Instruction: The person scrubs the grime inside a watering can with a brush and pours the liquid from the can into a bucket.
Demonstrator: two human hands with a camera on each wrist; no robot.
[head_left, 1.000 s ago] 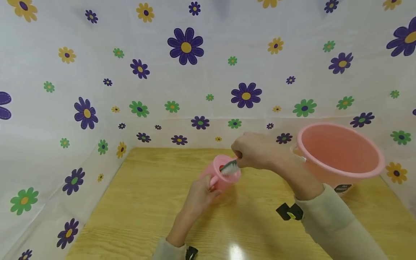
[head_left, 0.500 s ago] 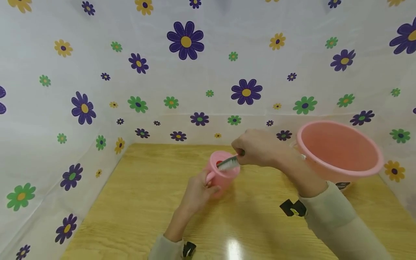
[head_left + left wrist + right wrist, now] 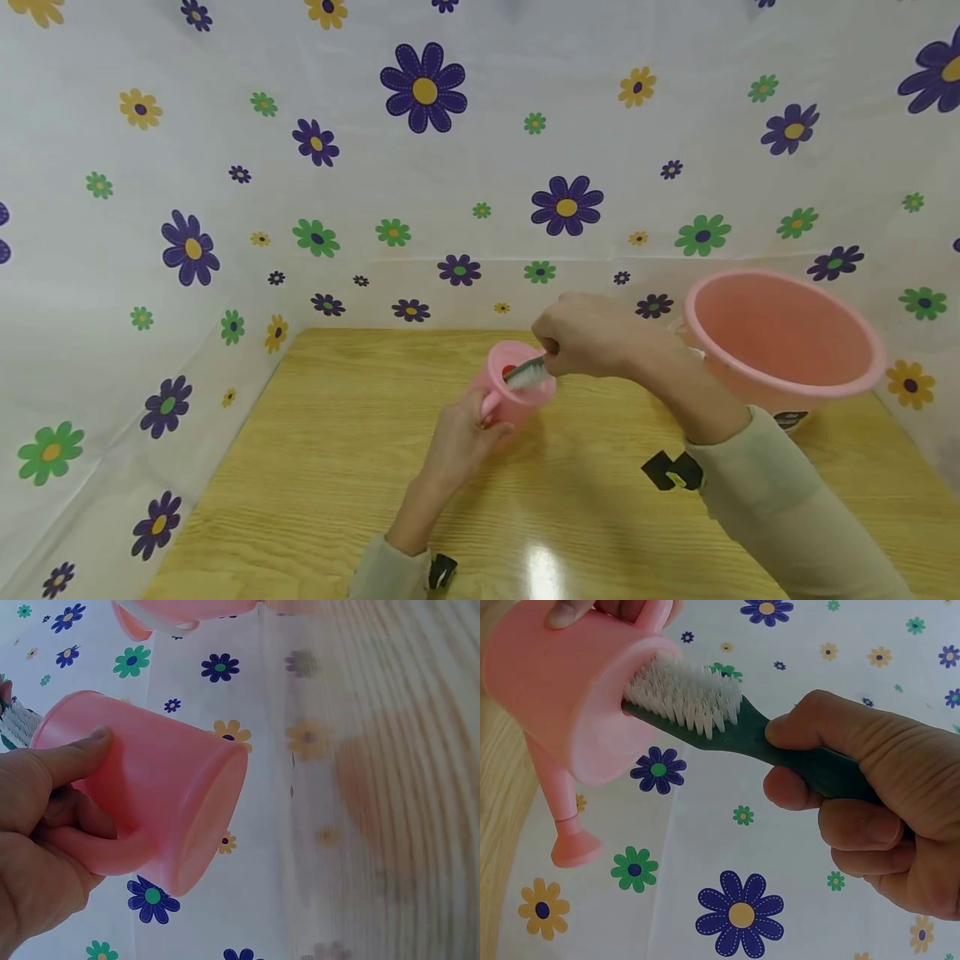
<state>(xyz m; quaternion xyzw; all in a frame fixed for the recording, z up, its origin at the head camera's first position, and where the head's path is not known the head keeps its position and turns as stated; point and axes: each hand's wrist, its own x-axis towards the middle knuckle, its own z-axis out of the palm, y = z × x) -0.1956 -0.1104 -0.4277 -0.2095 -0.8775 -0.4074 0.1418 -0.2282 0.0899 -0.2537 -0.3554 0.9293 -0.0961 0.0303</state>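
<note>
Holds a pink watering can (image 3: 169, 761) tilted over a wood-grain table (image 3: 337, 417), with its mouth facing the brush. Grips the handle in the curled left hand (image 3: 461, 433), with the thumb pressed along the body. Clasps a green brush (image 3: 746, 735) in the right hand (image 3: 870, 787), with thumb above, fingers wrapped beneath and white bristles (image 3: 682, 694) partly inside the mouth. Cannot tell how deep. Looks like scrubbing the interior; calls, by judgement, for a firm hold on the handle, bristles flat to the inner wall, short strokes and a slight turn of the can to reach all round, without jamming against the rim. Reveals no legible brand on can or brush. Includes, at right, a pink bucket (image 3: 750, 392) bearing a dark label (image 3: 791, 419), too small to read, before a flower-printed cloth (image 3: 487, 158).
</note>
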